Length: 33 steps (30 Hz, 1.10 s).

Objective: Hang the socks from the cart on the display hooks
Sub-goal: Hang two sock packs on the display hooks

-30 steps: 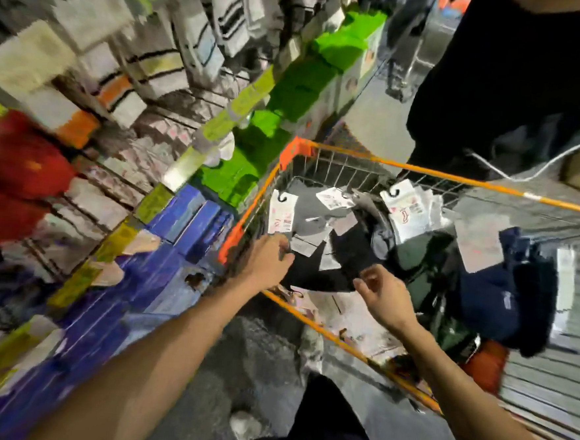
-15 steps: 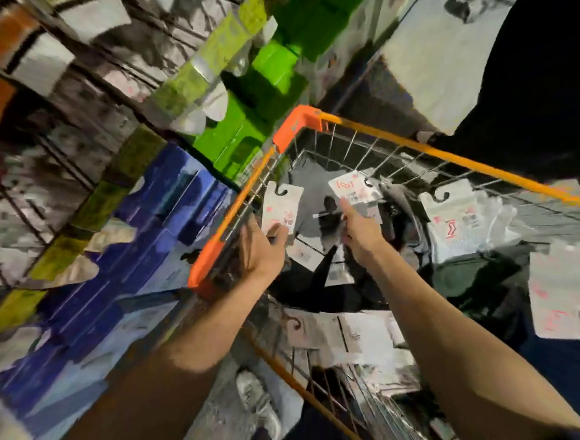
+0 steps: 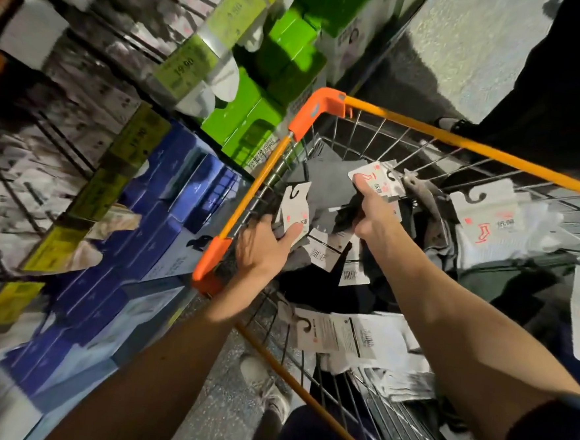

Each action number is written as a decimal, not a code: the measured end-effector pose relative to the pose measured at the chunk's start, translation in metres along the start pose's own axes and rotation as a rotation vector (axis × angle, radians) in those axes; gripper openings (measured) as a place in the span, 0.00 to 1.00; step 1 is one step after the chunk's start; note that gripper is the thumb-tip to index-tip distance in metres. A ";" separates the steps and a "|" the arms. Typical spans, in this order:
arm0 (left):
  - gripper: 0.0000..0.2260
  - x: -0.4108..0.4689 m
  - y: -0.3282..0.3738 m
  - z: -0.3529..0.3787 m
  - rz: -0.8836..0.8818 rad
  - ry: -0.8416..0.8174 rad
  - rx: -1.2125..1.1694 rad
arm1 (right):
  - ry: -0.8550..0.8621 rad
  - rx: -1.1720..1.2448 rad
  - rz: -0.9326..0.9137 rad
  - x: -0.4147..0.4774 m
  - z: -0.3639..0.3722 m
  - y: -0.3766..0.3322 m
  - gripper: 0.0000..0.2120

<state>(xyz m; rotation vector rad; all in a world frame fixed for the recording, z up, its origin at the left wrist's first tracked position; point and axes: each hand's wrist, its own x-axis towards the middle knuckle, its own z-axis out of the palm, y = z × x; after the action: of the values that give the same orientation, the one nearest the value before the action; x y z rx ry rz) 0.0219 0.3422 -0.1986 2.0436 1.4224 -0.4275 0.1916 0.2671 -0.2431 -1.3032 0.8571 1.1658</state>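
An orange-rimmed wire cart (image 3: 425,131) holds several sock packs with white hook tags. My left hand (image 3: 262,252) is inside the cart at its left corner and pinches the white tag of a dark sock pack (image 3: 296,206). My right hand (image 3: 371,208) reaches farther in and pinches the tag of another sock pack (image 3: 377,178) over grey and black socks. White socks with a tag (image 3: 498,220) lie to the right. The display hooks (image 3: 87,51) with hanging socks are blurred at upper left.
Blue boxes (image 3: 136,243) and green boxes (image 3: 273,91) are stacked on the shelf left of the cart, behind yellow price strips (image 3: 186,64). Another person in dark clothes (image 3: 559,84) stands beyond the cart. My shoe (image 3: 263,386) shows on the speckled floor below.
Both hands went into the cart and took hold of tags; the left pinches the tag at the corner, the right moved deeper to a second tag. The view came closer to the cart.
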 end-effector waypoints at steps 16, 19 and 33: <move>0.18 -0.025 -0.025 -0.018 0.067 -0.143 -0.184 | 0.107 -0.167 -0.272 -0.053 -0.043 0.015 0.08; 0.17 -0.036 -0.027 -0.024 0.103 -0.122 -0.284 | 0.068 -0.117 -0.360 -0.070 -0.065 0.023 0.07; 0.06 -0.061 0.033 -0.033 -0.148 -0.376 -0.895 | -0.078 -0.441 -0.351 -0.106 -0.157 0.047 0.16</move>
<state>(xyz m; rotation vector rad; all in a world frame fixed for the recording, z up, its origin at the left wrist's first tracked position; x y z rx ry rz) 0.0277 0.3107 -0.1289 1.0817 1.2164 -0.1621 0.1422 0.0921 -0.1730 -1.6723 0.2979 1.1472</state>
